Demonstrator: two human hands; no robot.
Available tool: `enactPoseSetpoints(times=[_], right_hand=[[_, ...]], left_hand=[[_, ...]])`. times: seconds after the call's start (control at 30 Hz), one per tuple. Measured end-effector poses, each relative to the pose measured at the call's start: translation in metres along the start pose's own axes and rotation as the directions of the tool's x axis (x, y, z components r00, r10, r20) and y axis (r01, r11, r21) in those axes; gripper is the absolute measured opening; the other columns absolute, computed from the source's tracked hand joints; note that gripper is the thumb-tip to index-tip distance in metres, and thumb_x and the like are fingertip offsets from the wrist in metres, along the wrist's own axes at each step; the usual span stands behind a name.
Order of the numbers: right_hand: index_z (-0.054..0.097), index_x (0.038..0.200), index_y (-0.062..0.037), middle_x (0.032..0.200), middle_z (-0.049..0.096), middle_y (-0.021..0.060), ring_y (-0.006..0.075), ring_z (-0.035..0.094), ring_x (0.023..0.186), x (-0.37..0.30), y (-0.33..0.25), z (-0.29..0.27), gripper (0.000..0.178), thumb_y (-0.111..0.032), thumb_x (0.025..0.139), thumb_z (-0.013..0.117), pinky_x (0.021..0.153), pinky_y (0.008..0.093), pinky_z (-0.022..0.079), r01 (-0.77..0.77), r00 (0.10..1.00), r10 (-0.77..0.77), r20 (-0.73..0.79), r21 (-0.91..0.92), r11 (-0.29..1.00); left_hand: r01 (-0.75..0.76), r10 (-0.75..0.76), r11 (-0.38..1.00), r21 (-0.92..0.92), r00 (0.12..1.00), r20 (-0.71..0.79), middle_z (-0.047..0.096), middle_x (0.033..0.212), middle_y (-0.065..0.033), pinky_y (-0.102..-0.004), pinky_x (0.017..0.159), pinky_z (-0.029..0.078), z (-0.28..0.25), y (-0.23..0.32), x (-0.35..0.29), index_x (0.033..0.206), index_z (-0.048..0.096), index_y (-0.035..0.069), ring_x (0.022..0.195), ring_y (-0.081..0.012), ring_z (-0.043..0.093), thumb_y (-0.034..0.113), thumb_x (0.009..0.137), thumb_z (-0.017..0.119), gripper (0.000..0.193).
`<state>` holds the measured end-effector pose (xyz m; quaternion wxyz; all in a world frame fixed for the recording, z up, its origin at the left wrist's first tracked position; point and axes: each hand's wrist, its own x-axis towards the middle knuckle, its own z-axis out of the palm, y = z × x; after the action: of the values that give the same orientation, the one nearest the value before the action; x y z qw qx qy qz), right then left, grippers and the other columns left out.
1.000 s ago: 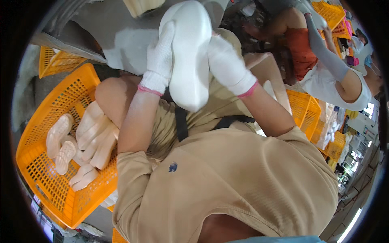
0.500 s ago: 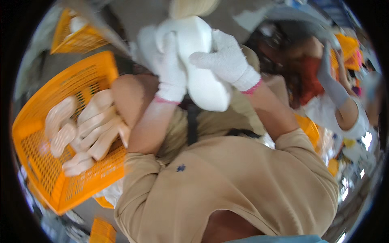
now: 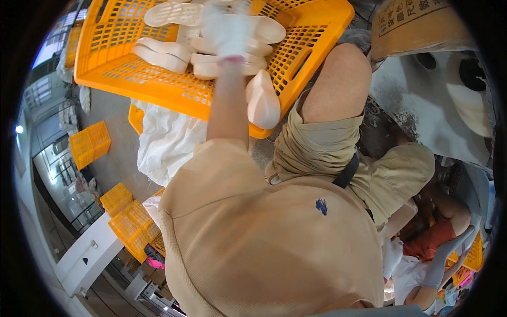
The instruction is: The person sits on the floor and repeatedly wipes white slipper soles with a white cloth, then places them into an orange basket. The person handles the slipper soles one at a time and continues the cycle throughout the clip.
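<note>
My left hand [image 3: 226, 33], in a white glove with a pink cuff, reaches over an orange plastic basket [image 3: 174, 95]. Motion smears its fingers, so I cannot see whether they hold anything. Beneath and around it lie several cream foam shoe soles, among them a thick sole [image 3: 162, 55] to the left and a sole with a pattern of holes [image 3: 173, 14] farther back. Another pale sole [image 3: 263, 100] leans at the basket's near right corner. At my right side a white glove [image 3: 392, 252] with a pink edge, apparently my right hand, shows partly behind my shirt; its fingers are unclear.
A cardboard box [image 3: 422, 31] stands at upper right above a scuffed whitish panel [image 3: 404, 98] with dark round openings. White cloth or sacking [image 3: 166, 137] bulges below the basket. Orange crates [image 3: 91, 143] stand on the floor at left. A co-worker [image 3: 422, 264] sits at lower right.
My view has swung left. Both gloved hands were around a white shoe sole, which is out of view now; my left hand has moved to the basket of soles.
</note>
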<state>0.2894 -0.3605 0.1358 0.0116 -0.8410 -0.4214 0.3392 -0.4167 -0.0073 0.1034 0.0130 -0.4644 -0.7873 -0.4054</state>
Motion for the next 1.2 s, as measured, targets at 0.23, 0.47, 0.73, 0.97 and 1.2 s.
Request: enactPoseSetpoints(times=[0.23,0.47,0.73,0.97,1.2], right_hand=[[0.057,0.137,0.0075,0.132,0.065,0.0188,0.0250,0.062,0.117,0.047,-0.058,-0.002,0.042,-0.013,0.101,0.061,0.101,0.0356,0.047,0.214,0.976,-0.212,-0.044,0.045,0.976],[0.064,0.126,0.0045,0.117,0.072,0.0202,0.0312,0.072,0.108,0.085,-0.119,0.011,0.039,-0.023,0.099,0.065,0.091,0.0386,0.054,0.222,0.975,-0.224,0.009,0.101,0.970],[0.068,0.124,0.0030,0.114,0.075,0.0225,0.0357,0.073,0.106,0.086,-0.219,0.013,0.041,-0.028,0.096,0.070,0.092,0.0412,0.055,0.498,0.814,-0.553,-0.178,-0.277,0.822],[0.057,0.143,0.0024,0.137,0.066,0.0213,0.0298,0.062,0.130,0.016,-0.292,0.037,0.056,-0.013,0.092,0.076,0.111,0.0421,0.046,0.784,0.620,-0.720,-0.312,0.214,0.583],[0.062,0.135,0.0056,0.124,0.071,0.0106,0.0192,0.069,0.106,0.001,-0.259,0.020,0.037,-0.017,0.108,0.051,0.085,0.0323,0.057,0.300,0.953,-0.112,-0.281,0.827,0.476]], left_hand=[[0.473,-0.675,0.492,0.731,0.738,-0.023,0.068,0.136,-0.0207,-0.0519,0.106,0.047,0.032,-0.246,0.076,0.132,0.070,0.005,0.128,-0.0357,0.063,0.066,0.094,0.051,0.075],[0.428,-0.628,0.667,0.610,0.764,0.150,0.070,0.130,-0.0230,-0.0433,0.098,0.054,0.023,-0.135,0.059,0.122,0.074,-0.001,0.118,-0.0364,0.070,0.034,0.086,0.064,0.052],[-0.296,0.422,0.903,-0.311,0.472,0.774,0.073,0.119,-0.0107,-0.0336,0.098,0.055,-0.032,0.024,-0.019,0.124,0.071,0.009,0.111,-0.0229,0.069,0.002,0.081,0.071,0.043],[-0.216,0.283,0.661,-0.718,0.959,-0.028,0.073,0.115,-0.0088,-0.0293,0.084,0.059,-0.142,0.130,-0.006,0.126,0.065,-0.002,0.101,-0.0172,0.071,-0.003,0.093,0.067,0.033],[0.787,0.083,0.127,-0.603,0.598,0.797,0.069,0.119,-0.0093,-0.0381,0.101,0.054,0.028,0.215,-0.200,0.136,0.057,-0.001,0.110,-0.0189,0.067,0.013,0.094,0.072,0.047]])
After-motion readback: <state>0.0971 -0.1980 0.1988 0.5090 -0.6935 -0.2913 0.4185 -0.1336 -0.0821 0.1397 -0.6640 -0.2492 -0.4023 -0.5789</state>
